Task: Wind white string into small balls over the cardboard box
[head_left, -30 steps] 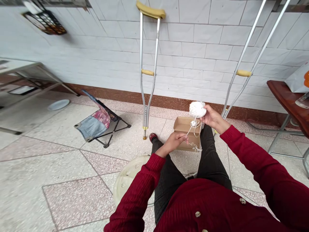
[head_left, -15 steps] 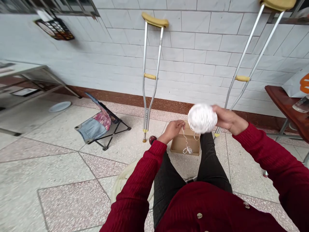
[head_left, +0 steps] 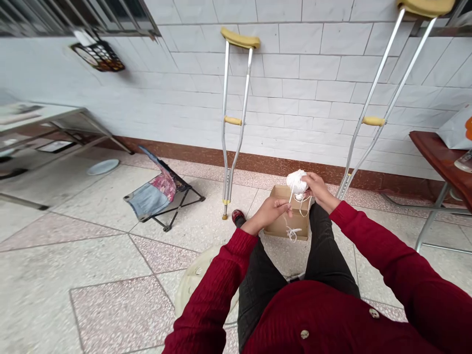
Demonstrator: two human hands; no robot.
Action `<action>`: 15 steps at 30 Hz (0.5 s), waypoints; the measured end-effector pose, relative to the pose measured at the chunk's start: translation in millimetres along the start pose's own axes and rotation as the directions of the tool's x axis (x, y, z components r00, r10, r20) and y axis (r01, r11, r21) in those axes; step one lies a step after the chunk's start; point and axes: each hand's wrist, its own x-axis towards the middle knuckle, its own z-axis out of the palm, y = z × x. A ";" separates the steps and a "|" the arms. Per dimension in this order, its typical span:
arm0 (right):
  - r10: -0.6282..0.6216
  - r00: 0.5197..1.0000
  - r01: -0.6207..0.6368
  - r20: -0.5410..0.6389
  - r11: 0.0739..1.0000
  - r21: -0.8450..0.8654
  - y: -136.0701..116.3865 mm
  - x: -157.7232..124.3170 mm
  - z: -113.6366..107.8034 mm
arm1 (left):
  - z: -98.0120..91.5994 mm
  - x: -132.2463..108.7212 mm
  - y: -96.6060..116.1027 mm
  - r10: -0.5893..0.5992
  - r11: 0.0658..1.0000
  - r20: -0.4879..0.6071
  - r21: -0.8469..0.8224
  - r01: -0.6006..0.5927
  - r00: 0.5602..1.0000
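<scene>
My right hand point(head_left: 317, 189) is closed around a white ball of yarn point(head_left: 296, 181), held out over my knees. A loose white strand point(head_left: 294, 216) runs down from the ball. My left hand point(head_left: 271, 210) pinches that strand just below and left of the ball. Under both hands an open cardboard box point(head_left: 285, 227) lies on the tiled floor between my legs, with a tangle of the strand resting in it. My sleeves are dark red.
Two metal crutches point(head_left: 231, 118) point(head_left: 376, 105) lean on the white tiled wall. A small folding stool point(head_left: 159, 189) stands to the left, a metal table point(head_left: 47, 123) beyond it, a brown table point(head_left: 440, 157) on the right. A pale plastic stool point(head_left: 195, 290) is under me.
The yarn ball, raised close to the camera half a second ago, has moved back down and away over the box. My left hand has stayed pinched on the strand.
</scene>
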 end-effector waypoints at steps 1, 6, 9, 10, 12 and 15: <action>0.025 1.000 -0.026 0.003 0.996 0.084 -6.9 1.0 0.2 | 2.6 -3.7 -4.3 0.006 0.999 0.017 -0.054 -0.005 1.000; 0.065 0.986 -0.121 0.155 0.915 0.384 -55.7 -7.2 -2.9 | 0.4 -2.9 -17.1 -0.029 0.998 0.000 -0.059 0.029 1.000; -0.093 0.963 -0.028 0.252 0.900 0.436 -95.4 -20.9 -1.4 | -16.0 12.9 -8.9 -0.002 1.000 -0.060 -0.003 0.002 0.998; -0.149 0.952 0.020 0.267 0.901 0.434 -108.9 -25.0 -0.9 | -22.5 18.5 -2.8 0.027 1.000 -0.078 0.015 -0.026 0.997; -0.244 0.931 0.115 0.271 0.903 0.415 -133.3 -30.5 -0.9 | -33.2 27.4 12.0 0.095 0.995 -0.107 0.051 -0.090 0.990; -0.323 0.909 0.200 0.264 0.893 0.402 -154.0 -32.6 -4.1 | -36.4 33.2 29.2 0.154 0.986 -0.100 0.080 -0.146 0.983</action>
